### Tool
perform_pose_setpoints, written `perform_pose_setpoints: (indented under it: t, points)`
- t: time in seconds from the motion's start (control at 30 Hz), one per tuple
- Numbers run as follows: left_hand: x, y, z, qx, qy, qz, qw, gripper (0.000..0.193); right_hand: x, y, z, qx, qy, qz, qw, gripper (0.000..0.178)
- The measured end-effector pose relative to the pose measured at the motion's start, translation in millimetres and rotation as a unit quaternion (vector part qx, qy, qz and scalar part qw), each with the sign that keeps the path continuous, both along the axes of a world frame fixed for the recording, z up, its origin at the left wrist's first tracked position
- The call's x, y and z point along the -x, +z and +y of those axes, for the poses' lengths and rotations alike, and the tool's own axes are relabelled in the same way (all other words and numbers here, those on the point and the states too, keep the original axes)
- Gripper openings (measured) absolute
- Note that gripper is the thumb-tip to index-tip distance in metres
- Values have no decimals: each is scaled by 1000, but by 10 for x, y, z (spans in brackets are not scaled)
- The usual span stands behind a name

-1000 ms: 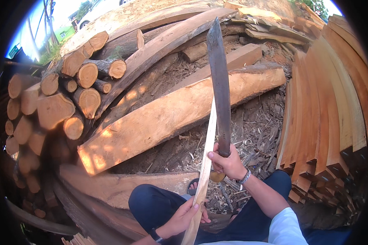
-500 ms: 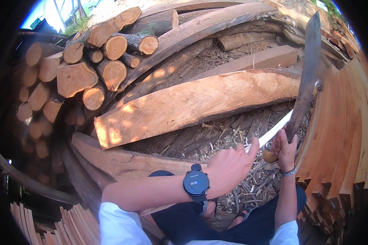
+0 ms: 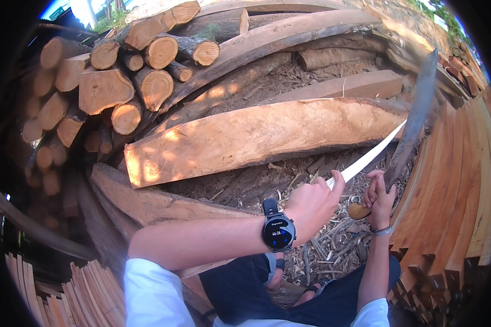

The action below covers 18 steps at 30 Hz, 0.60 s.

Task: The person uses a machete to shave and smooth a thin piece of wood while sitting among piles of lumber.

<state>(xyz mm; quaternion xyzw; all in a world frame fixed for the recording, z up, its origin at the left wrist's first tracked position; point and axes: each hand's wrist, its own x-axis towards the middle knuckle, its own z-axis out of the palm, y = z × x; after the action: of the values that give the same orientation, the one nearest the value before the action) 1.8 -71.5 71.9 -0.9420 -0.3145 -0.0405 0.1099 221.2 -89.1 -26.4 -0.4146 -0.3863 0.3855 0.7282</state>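
Note:
My right hand [image 3: 380, 203] is wrapped around a machete [image 3: 418, 106]. Its long dark blade points up and away, and the rounded end of a yellowish wooden handle [image 3: 358, 211] shows beside my fingers. My left hand [image 3: 313, 210], with a black watch at the wrist, pinches the near end of a slender white strip [image 3: 370, 159], probably wood. The strip curves up to the right, and its far tip meets or overlaps the blade in this view; I cannot tell if they touch. The end inside my left hand is hidden.
A broad sawn plank [image 3: 262, 133] lies across the middle, with wood shavings [image 3: 333, 248] on the ground before it. Stacked logs [image 3: 157, 87] stand at the far left. Long sawn boards [image 3: 447, 180] fill the right side, and thin slats [image 3: 95, 291] the lower left.
The machete blade has dropped lower in view, its tip shifting down and slightly right. More of the white strip shows, reaching farther up to the right. Both hands keep their hold.

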Motion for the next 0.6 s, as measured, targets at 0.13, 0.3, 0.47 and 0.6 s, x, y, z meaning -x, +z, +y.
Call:
perform_pose_setpoints:
  t: [0.13, 0.3, 0.47, 0.6]
  points:
    - [32, 49, -37, -5, 12, -6, 1000, 57, 64, -7, 2, 6, -1, -26, 1000, 30]
    - [64, 86, -103, -10, 13, -7, 1000, 58, 97, 7, -35, 3, 13, -23, 1000, 38]
    - [281, 291, -82, 135, 0, -86, 987, 28, -13, 19, -47, -45, 20, -49, 998, 61]
    - [404, 493, -293, 506, 114, -272, 811, 29, -200, -14, -101, -41, -37, -145, 988, 67]
